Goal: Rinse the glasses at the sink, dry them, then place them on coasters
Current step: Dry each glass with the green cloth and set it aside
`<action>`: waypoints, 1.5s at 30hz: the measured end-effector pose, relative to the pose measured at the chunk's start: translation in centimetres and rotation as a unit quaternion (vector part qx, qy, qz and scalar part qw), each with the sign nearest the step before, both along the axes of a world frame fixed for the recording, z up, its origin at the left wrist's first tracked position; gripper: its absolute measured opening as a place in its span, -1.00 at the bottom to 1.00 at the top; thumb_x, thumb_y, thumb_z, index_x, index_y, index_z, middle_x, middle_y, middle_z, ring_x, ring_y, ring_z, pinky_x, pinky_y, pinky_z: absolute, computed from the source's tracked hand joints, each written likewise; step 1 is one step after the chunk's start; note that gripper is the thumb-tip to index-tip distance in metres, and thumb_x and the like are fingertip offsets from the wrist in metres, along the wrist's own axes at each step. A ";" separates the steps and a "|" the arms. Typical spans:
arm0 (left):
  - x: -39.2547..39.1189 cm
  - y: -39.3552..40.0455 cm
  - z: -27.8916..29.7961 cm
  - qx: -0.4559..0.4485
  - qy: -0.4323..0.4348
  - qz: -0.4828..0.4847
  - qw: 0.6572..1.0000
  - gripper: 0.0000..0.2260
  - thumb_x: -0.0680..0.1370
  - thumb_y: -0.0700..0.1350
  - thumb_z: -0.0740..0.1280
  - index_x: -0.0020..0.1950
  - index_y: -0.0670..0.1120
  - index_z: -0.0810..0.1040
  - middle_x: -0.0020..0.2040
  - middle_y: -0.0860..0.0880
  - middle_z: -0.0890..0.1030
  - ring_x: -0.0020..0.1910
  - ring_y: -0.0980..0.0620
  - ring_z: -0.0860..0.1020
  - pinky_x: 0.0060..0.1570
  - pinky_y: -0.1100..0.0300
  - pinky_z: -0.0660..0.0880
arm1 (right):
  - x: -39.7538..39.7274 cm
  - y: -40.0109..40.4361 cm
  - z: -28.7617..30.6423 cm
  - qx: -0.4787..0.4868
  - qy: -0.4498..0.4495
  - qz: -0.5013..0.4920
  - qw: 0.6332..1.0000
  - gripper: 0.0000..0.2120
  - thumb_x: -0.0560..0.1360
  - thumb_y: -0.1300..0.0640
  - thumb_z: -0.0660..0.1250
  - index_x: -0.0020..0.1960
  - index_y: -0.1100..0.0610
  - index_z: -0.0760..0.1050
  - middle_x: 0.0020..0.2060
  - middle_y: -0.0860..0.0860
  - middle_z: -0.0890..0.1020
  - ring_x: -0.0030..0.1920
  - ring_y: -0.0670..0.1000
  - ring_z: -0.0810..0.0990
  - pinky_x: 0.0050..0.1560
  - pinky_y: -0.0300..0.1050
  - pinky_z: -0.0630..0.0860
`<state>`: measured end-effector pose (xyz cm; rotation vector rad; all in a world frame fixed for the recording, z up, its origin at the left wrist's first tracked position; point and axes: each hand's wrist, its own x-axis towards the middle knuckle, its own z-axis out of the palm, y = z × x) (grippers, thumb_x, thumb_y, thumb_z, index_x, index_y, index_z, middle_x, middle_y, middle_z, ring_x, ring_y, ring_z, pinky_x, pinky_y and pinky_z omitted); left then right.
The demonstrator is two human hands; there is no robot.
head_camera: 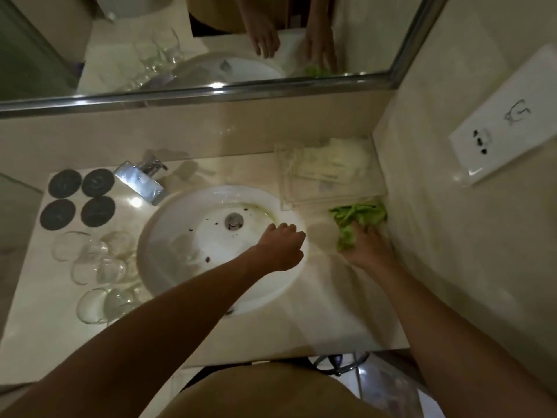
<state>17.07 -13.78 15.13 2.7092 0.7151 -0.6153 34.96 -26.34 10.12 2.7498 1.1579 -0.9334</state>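
A: How do the glasses (99, 267) look?

B: Clear stemmed glasses, clustered at the lower left of the frame on the pale counter (325, 312), just beside the rim of the sink (156, 230). They overlap one another so much that I cannot count them for certain, nor say which stand and which lie.

A: And the coasters (79, 198)?

B: Four dark round ones in a two-by-two block, left of centre, above the glasses and next to the chrome tap (141, 181). Nothing rests on them.

A: What is in the sink?

B: The white round basin holds no glass. There are dark specks scattered about the metal drain (234, 221) and a greenish stain along the upper inner wall.

A: Any other container?

B: A clear tray (301, 197) at the upper right of the counter, with pale folded items in it; what they are I cannot tell.

A: The hands?

B: The left hand (281, 245) hovers over the right edge of the basin, fingers curled loosely, holding nothing. The right hand (366, 247) presses down on a crumpled green cloth (358, 218) at right of centre, fingers closed over its lower end.
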 end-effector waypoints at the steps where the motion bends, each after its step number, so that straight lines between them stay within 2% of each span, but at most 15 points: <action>1: 0.1 0.0 0.0 -0.004 0.003 0.010 1.000 -0.82 0.58 -0.15 0.17 0.11 -0.18 0.48 0.10 -0.18 0.53 0.10 -0.16 0.47 0.14 -0.02 0.35 | 0.3 -0.3 -0.3 0.014 0.018 -0.007 1.000 -0.19 0.47 -0.09 0.42 0.60 0.00 0.10 0.48 0.28 0.21 0.46 0.30 0.28 0.37 0.05 0.32; 4: -0.8 0.4 -0.3 -0.018 0.013 0.037 0.999 -0.81 0.60 -0.12 0.19 0.12 -0.16 0.50 0.11 -0.16 0.54 0.12 -0.15 0.48 0.19 -0.03 0.37 | -0.1 -0.3 -1.0 0.035 -0.047 0.018 0.998 -0.35 0.49 0.14 0.39 0.53 0.05 0.24 0.39 0.22 0.37 0.37 0.25 0.40 0.29 0.03 0.41; 7: -2.6 0.9 -0.6 -0.029 0.021 0.065 0.997 -0.80 0.60 -0.10 0.20 0.15 -0.15 0.51 0.14 -0.15 0.55 0.16 -0.15 0.49 0.23 -0.06 0.38 | -2.0 1.1 -1.0 0.053 -0.094 0.052 0.993 -0.62 0.57 0.27 0.21 0.38 0.15 0.40 0.27 0.19 0.53 0.28 0.20 0.51 0.23 0.02 0.45; 9: -4.0 1.2 -0.6 -0.038 0.024 0.086 0.995 -0.80 0.60 -0.10 0.20 0.14 -0.15 0.51 0.13 -0.15 0.55 0.16 -0.15 0.49 0.24 -0.06 0.38 | -3.5 1.8 -0.7 0.056 -0.086 0.046 0.994 -0.71 0.61 0.28 0.13 0.28 0.15 0.48 0.22 0.16 0.58 0.22 0.17 0.56 0.15 -0.01 0.49; 13: -7.6 2.5 0.0 -0.047 0.000 0.136 0.990 -0.81 0.61 -0.07 0.23 0.10 -0.14 0.53 0.10 -0.12 0.55 0.14 -0.12 0.50 0.21 -0.02 0.39 | -6.6 2.9 -0.1 0.086 -0.044 0.079 0.992 -0.79 0.53 0.08 0.36 0.12 0.12 0.59 0.14 0.12 0.61 0.16 0.18 0.56 0.12 -0.01 0.46; 17: -12.8 4.2 0.7 -0.067 -0.039 0.218 0.973 -0.86 0.59 -0.05 0.27 0.06 -0.08 0.55 0.08 -0.08 0.58 0.14 -0.08 0.51 0.17 0.01 0.41 | -11.1 4.9 1.6 0.132 0.040 0.070 0.988 -0.63 0.50 -0.21 0.36 0.10 0.06 0.55 0.10 0.07 0.49 0.15 0.14 0.46 0.11 0.00 0.44; 20: -17.3 5.3 1.2 -0.086 -0.071 0.295 0.949 -0.88 0.57 -0.08 0.31 0.03 -0.09 0.58 0.06 -0.08 0.61 0.08 -0.11 0.56 0.11 0.02 0.48 | -15.4 7.0 3.4 0.206 0.243 -0.017 0.948 -0.65 0.53 -0.18 0.36 0.03 0.12 0.48 0.04 0.04 0.56 0.03 0.05 0.57 -0.04 -0.09 0.47; 23: -22.1 6.4 1.7 -0.097 -0.092 0.368 0.920 -0.87 0.57 -0.12 0.31 0.03 -0.14 0.60 0.06 -0.12 0.63 0.05 -0.14 0.58 0.10 0.01 0.52 | -19.9 8.6 4.8 0.227 0.355 -0.096 0.902 -0.67 0.51 -0.17 0.40 0.03 0.08 0.47 0.06 -0.05 0.60 0.06 0.01 0.62 0.06 -0.03 0.57; 26: -27.1 6.9 2.1 -0.086 -0.119 0.421 0.895 -0.87 0.56 -0.11 0.30 0.02 -0.12 0.60 0.03 -0.11 0.64 0.04 -0.13 0.60 0.07 -0.01 0.55 | -24.1 9.8 5.9 0.264 0.324 -0.127 0.900 -0.64 0.43 -0.10 0.52 -0.04 0.07 0.41 -0.09 -0.06 0.56 -0.07 -0.02 0.57 -0.13 -0.18 0.49; 28: -29.9 6.6 1.9 -0.087 -0.126 0.460 0.875 -0.85 0.56 -0.08 0.30 0.05 -0.11 0.58 0.05 -0.12 0.64 0.08 -0.14 0.60 0.08 -0.01 0.54 | -26.8 10.3 6.7 0.268 0.307 -0.156 0.900 -0.52 0.36 -0.07 0.57 0.06 0.05 0.35 -0.08 -0.07 0.52 -0.09 -0.04 0.54 -0.20 -0.19 0.42; 30: -32.2 5.9 1.6 -0.079 -0.101 0.483 0.866 -0.79 0.57 -0.03 0.31 0.13 -0.10 0.56 0.13 -0.12 0.62 0.15 -0.14 0.58 0.12 -0.01 0.51 | -29.3 10.6 7.3 0.263 0.310 -0.174 0.897 -0.39 0.33 -0.05 0.60 0.18 0.00 0.30 0.01 -0.04 0.49 -0.04 -0.01 0.53 -0.16 -0.15 0.44; 33: -34.3 4.6 0.8 -0.074 -0.075 0.465 0.879 -0.60 0.52 0.07 0.37 0.29 -0.07 0.48 0.26 -0.11 0.53 0.26 -0.15 0.50 0.20 -0.04 0.46 | -31.9 10.9 7.6 0.260 0.274 -0.159 0.912 -0.30 0.31 -0.04 0.62 0.31 0.00 0.33 0.05 -0.03 0.49 0.03 0.02 0.51 0.05 -0.06 0.51; 38: -34.6 2.0 -0.3 -0.059 0.001 0.363 0.930 -0.26 0.42 0.25 0.44 0.51 0.03 0.26 0.48 -0.08 0.30 0.45 -0.21 0.29 0.33 -0.13 0.36 | -34.1 10.1 7.3 0.245 0.185 -0.108 0.946 -0.42 0.34 -0.16 0.56 0.26 0.03 0.50 0.00 -0.03 0.61 0.03 0.04 0.57 0.10 0.03 0.55; 41: -34.3 1.0 -1.0 -0.072 0.067 0.341 0.935 -0.11 0.41 0.25 0.47 0.58 0.02 0.08 0.58 -0.07 0.13 0.54 -0.24 0.13 0.38 -0.16 0.29 | -34.7 9.0 7.1 0.261 0.176 -0.046 0.948 -0.71 0.56 -0.05 0.36 0.22 0.05 0.56 -0.03 -0.03 0.65 0.01 0.02 0.61 0.04 0.01 0.55; 45: -33.8 -0.1 -1.6 -0.003 0.079 0.346 0.935 -0.17 0.47 0.08 0.45 0.59 0.00 0.03 0.58 -0.05 0.10 0.56 -0.19 0.07 0.44 -0.12 0.18 | -34.5 8.5 7.1 0.251 0.156 -0.030 0.955 -0.79 0.64 0.04 0.25 0.19 0.12 0.52 -0.01 0.09 0.55 0.00 0.06 0.55 -0.07 -0.11 0.41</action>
